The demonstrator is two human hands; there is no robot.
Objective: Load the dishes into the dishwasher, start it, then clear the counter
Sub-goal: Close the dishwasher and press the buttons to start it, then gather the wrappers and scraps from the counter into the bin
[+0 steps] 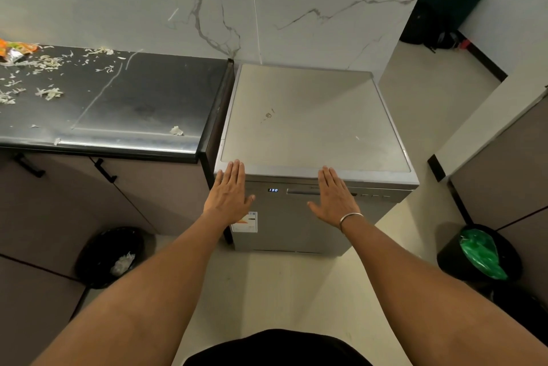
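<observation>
Your dishwasher [314,116] looks shut and started, left grip [229,196] and right grip [336,199] flat and released, while scraps [49,93] on the bench [148,104] await clearing.

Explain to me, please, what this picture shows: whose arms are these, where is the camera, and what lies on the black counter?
There is no robot here. A person wears one wide-angle camera on the head, so you look down along their own two arms. The left hand and the right hand are flat, fingers straight, at the front top edge of a grey metal dishwasher; neither holds anything. Its door is closed and a small blue display is lit. On the glossy black counter to the left lie pale shredded scraps and a torn orange wrapper. On the floor stand a black bin and a second bin with a green bag.
</observation>
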